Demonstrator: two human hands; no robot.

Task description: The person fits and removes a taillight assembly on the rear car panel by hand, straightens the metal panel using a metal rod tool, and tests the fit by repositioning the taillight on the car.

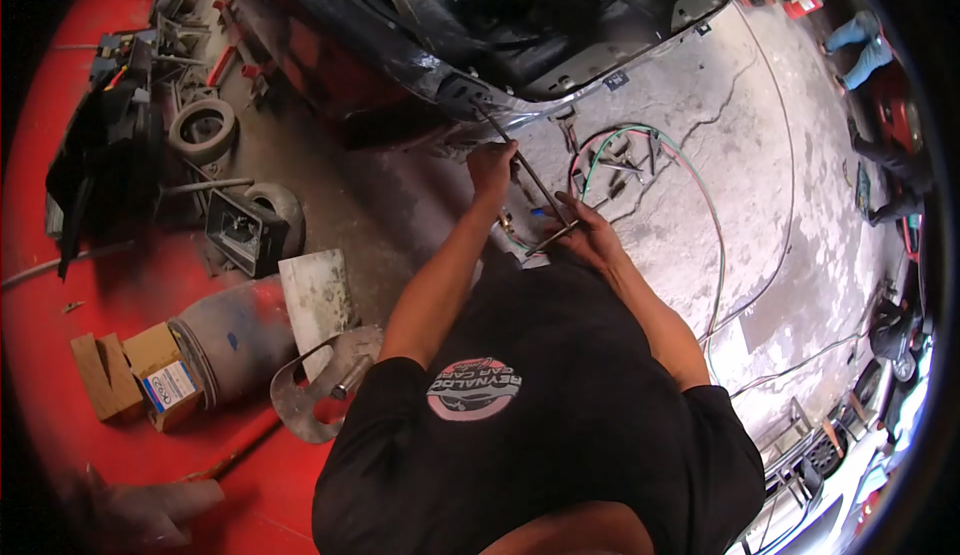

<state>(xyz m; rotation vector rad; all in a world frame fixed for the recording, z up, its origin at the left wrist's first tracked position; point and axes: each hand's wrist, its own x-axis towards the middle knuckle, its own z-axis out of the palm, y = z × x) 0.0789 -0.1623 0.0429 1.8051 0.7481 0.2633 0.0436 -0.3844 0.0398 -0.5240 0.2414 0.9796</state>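
A long thin metal rod with a crossbar at its near end, a T-handled rod (538, 183), slants from the car body toward my chest. My left hand (490, 170) is closed around its upper part, near the body's edge. At the crossbar end, my right hand (592, 235) grips the handle. The rod's far tip meets or lies very near the lower corner of the dark car body (440, 77); I cannot tell whether it is hooked in. Below my hands, green and red hoses (715, 220) loop across the floor, with several loose tools (628, 165) inside the loop.
Tires (203, 131), a black box-shaped part (245, 233) and other parts crowd the left. Nearer stand a drum (240, 340), cardboard boxes (160, 365) and a large metal clamp-like piece (310, 395). A cable (790, 185) crosses the concrete at right. People's legs (862, 47) show at the far right.
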